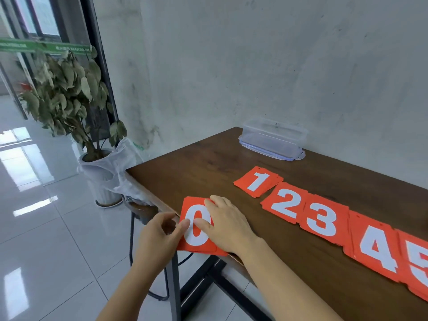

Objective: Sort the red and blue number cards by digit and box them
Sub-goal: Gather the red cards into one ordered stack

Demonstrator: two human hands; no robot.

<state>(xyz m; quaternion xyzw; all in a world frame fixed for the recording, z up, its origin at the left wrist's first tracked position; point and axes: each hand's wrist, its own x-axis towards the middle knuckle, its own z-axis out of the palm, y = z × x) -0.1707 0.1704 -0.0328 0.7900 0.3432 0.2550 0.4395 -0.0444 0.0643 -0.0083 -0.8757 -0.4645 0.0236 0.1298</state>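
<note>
L hand (159,237): pinching the left edge of the 0 stack (194,237), thumb on the face, other fingers curled toward the underside (tips hidden). R hand (224,225): lying flat on top of the same stack, fingers fairly straight and reaching its far edge, thumb on the white digit. It's pressing, not gripping.

0 stack: red cards, white "0" up, at the near-left edge of the table (208,163). Its left and near parts overhang the edge. The stack is slightly fanned, w/ lower cards showing at the bottom.

The rest of the row runs diagonally across the table, near-right to far-left:
- 5 stack (416,269): nearest, cut off by the right frame edge, cards offset.
- 4 stack (375,249): just beside the 5, edges touching or overlapping.
- 3 stack (322,218): touching the 4.
- 2 stack (286,205): touching the 3.
- 1 stack (258,181): farthest, its corner just beside the 2.

All are red, face up, w/ loosely squared edges. The 0 stack is well apart from the 1 and 2.

Box (273,137): clear plastic, at the far table edge near the wall (278,54). It seems to sit on its lid. Can't tell if anything's inside.

Off the table, left: stool (143,212) tucked under the corner. Further back, a plant (67,89) in a white pot (102,186) wrapped in clear plastic, on a glossy tiled floor (34,239).
</note>
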